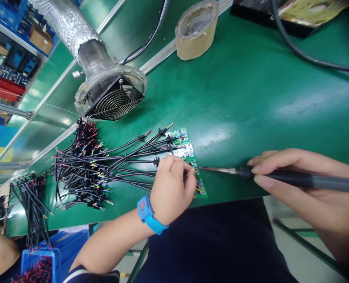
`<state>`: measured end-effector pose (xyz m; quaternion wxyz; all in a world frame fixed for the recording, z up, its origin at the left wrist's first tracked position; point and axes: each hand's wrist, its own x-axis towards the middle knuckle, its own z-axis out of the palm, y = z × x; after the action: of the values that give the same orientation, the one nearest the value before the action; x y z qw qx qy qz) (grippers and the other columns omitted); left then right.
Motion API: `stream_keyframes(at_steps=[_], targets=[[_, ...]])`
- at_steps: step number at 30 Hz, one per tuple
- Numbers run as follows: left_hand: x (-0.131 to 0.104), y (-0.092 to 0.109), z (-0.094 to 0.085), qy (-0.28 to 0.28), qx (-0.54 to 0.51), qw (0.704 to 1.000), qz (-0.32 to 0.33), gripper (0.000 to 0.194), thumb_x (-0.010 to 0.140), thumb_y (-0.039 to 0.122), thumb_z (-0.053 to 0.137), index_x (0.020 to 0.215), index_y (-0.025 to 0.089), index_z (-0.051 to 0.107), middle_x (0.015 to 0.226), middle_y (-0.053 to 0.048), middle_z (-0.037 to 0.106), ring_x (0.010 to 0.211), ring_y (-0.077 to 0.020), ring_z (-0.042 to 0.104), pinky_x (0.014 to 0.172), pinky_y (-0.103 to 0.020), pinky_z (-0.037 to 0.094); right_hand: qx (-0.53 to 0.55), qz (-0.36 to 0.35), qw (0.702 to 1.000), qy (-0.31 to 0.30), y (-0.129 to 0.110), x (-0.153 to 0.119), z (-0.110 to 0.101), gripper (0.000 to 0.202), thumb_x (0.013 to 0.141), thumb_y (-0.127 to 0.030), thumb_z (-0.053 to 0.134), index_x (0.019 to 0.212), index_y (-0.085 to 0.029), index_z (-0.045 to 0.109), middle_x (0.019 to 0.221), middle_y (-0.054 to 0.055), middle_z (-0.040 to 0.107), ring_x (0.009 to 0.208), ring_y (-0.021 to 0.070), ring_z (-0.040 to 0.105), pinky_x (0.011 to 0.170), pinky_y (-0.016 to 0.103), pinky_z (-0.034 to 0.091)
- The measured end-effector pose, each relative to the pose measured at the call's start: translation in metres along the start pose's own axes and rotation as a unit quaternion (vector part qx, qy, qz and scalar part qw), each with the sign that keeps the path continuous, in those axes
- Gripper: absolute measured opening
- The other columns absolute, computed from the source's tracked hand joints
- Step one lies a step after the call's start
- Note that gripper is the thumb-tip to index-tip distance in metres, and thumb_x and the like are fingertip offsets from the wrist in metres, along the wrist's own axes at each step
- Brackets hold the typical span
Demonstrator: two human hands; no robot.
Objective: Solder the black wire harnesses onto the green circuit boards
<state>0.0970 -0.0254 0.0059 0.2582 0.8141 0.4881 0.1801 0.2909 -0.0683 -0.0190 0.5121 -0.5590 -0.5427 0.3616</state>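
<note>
A green circuit board panel (186,137) lies near the table's front edge, with several black cables (133,161) running onto it from the left. My left hand (174,184), a blue band on its wrist, rests over the board with thumb and fingertips pinched together; what they hold is hidden behind the fingers. From the right, my right hand (292,177) grips the dark handle of a soldering iron (245,172). The iron's thin tip points left and reaches the board's right side, close to my left fingertips.
Piled black cables (85,165) lie left of the board. Above them hangs a fume extractor (115,98) with a foil hose. A tape roll (196,35) stands at the back, a black tray (304,19) farther right. Lower left are a blue bin (71,251) and another person's hand (0,243).
</note>
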Motion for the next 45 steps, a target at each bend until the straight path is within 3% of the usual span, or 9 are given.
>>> stream_keyframes(at_steps=[5, 14, 24, 31, 36, 41, 45], targets=[[0.0011, 0.0036, 0.0036, 0.011, 0.016, 1.000, -0.013, 0.010, 0.082, 0.009, 0.047, 0.077, 0.017, 0.050, 0.083, -0.006, 0.051, 0.082, -0.0188, 0.051, 0.076, -0.036, 0.046, -0.013, -0.032, 0.999, -0.018, 0.0022, 0.0011, -0.0017, 0.006, 0.077, -0.021, 0.059, 0.077, -0.026, 0.057, 0.063, -0.001, 0.057, 0.047, 0.0123, 0.051, 0.035, 0.024, 0.032], [0.0013, 0.0028, 0.0036, 0.016, 0.000, 1.000, -0.027, 0.010, 0.081, 0.008, 0.050, 0.076, 0.017, 0.050, 0.084, -0.006, 0.049, 0.084, -0.0179, 0.051, 0.076, -0.034, 0.047, -0.022, -0.017, 1.000, -0.002, 0.0017, 0.0007, -0.0007, 0.005, 0.076, -0.022, 0.060, 0.077, -0.027, 0.058, 0.068, 0.001, 0.059, 0.052, 0.0148, 0.056, 0.035, 0.026, 0.033], [0.0015, 0.0024, 0.0018, 0.013, -0.004, 0.999, -0.030, 0.009, 0.081, 0.009, 0.051, 0.077, 0.017, 0.052, 0.087, -0.006, 0.048, 0.085, -0.0170, 0.051, 0.076, -0.032, 0.048, -0.032, -0.044, 0.998, -0.045, 0.0002, 0.0035, -0.0007, 0.008, 0.078, -0.020, 0.058, 0.080, -0.027, 0.057, 0.061, -0.001, 0.057, 0.047, 0.0131, 0.053, 0.034, 0.025, 0.029], [0.0044, 0.0041, 0.0015, 0.015, 0.006, 0.999, -0.033, 0.008, 0.078, 0.007, 0.053, 0.075, 0.015, 0.054, 0.095, -0.009, 0.047, 0.095, -0.0194, 0.051, 0.083, -0.034, 0.048, 0.051, 0.017, 0.995, 0.081, 0.0046, -0.0046, -0.0010, 0.004, 0.074, -0.025, 0.064, 0.075, -0.025, 0.060, 0.073, 0.002, 0.058, 0.070, 0.0176, 0.058, 0.061, 0.032, 0.044], [0.0052, 0.0049, 0.0007, 0.008, 0.022, 0.999, -0.028, 0.008, 0.079, 0.008, 0.052, 0.075, 0.015, 0.053, 0.095, -0.009, 0.050, 0.093, -0.0195, 0.053, 0.083, -0.036, 0.049, 0.026, 0.032, 0.997, 0.065, -0.0008, -0.0029, 0.0018, 0.004, 0.076, -0.025, 0.063, 0.075, -0.026, 0.059, 0.072, 0.002, 0.058, 0.069, 0.0174, 0.057, 0.046, 0.028, 0.036], [0.0033, 0.0058, 0.0032, 0.017, 0.043, 0.999, -0.014, 0.007, 0.080, 0.008, 0.051, 0.078, 0.013, 0.054, 0.096, -0.011, 0.051, 0.094, -0.0204, 0.053, 0.084, -0.036, 0.049, 0.014, 0.000, 1.000, 0.008, -0.0007, -0.0004, 0.0009, 0.004, 0.076, -0.024, 0.062, 0.077, -0.027, 0.059, 0.069, 0.001, 0.058, 0.063, 0.0153, 0.055, 0.041, 0.026, 0.033], [0.0021, 0.0053, 0.0028, 0.013, 0.054, 0.998, 0.013, 0.007, 0.084, 0.009, 0.048, 0.080, 0.011, 0.053, 0.097, -0.013, 0.052, 0.096, -0.0209, 0.053, 0.086, -0.037, 0.049, 0.013, 0.012, 0.999, 0.045, -0.0028, -0.0004, 0.0019, 0.004, 0.076, -0.023, 0.061, 0.076, -0.026, 0.059, 0.070, 0.001, 0.057, 0.063, 0.0148, 0.055, 0.042, 0.026, 0.033]])
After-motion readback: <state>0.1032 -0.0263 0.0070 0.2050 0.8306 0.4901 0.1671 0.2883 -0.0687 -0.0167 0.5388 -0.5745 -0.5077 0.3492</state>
